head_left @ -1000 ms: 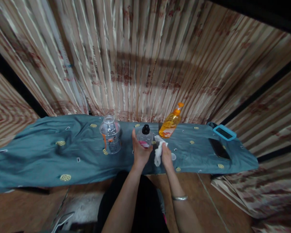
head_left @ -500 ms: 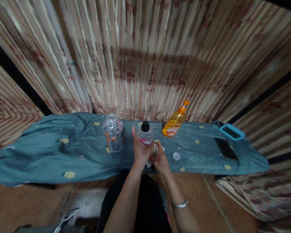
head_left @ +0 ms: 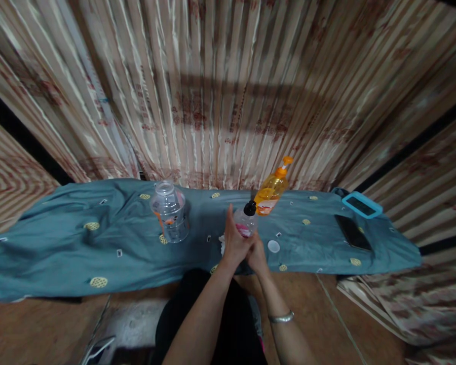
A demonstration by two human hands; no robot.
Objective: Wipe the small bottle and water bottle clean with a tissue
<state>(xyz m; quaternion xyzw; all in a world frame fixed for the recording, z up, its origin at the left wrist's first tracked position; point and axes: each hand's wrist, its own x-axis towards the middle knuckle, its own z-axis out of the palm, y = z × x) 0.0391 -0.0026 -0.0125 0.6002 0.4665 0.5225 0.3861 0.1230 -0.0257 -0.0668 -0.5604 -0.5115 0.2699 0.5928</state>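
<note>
My left hand [head_left: 233, 243] grips a small clear bottle [head_left: 246, 223] with a black cap and a pink label, tilted to the right above the teal cloth [head_left: 79, 243]. My right hand [head_left: 255, 255] is pressed against the bottle's lower side, fingers closed under it. A bit of white tissue [head_left: 222, 244] shows at the left edge of my left hand; which hand holds it I cannot tell. A silver bangle [head_left: 281, 318] is on my right wrist.
A clear uncapped plastic jar [head_left: 169, 210] stands left of my hands. An orange pump bottle [head_left: 272, 186] stands behind. A small white cap [head_left: 273, 246] lies on the cloth to the right. A black phone [head_left: 352, 232] and a blue-framed device [head_left: 362, 205] lie far right. Striped curtains hang behind.
The bottle has tilted to the right and moved right. My right hand with the tissue has gone from beside the bottle to under it, and the tissue is now mostly hidden.
</note>
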